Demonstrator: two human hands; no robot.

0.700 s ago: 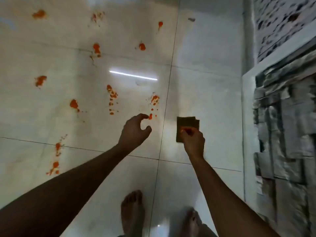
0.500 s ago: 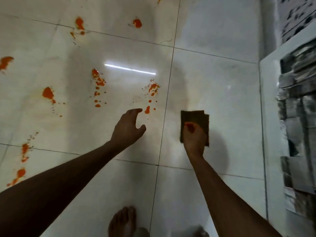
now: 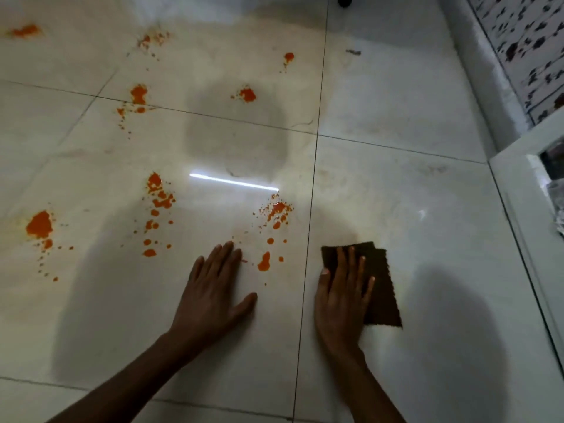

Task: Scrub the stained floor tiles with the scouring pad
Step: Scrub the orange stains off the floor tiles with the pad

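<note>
Right hand (image 3: pixel 343 296), earlier pinching the scouring pad (image 3: pixel 380 288) aloft, now presses it flat on the floor tiles (image 3: pixel 412 193); left hand (image 3: pixel 213 297) spread, bracing; orange stains (image 3: pixel 264 262) unscrubbed.

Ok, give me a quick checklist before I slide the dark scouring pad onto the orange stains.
1. Right hand flat on the dark brown square scouring pad: ok.
2. Left hand braced on the glossy white floor tile: ok.
3. Pad on a stain: not ok, it sits right of the grout line.
4. Nearest orange drop-shaped stain clear of the left hand: ok.
5. Pad wet: cannot tell.
</note>
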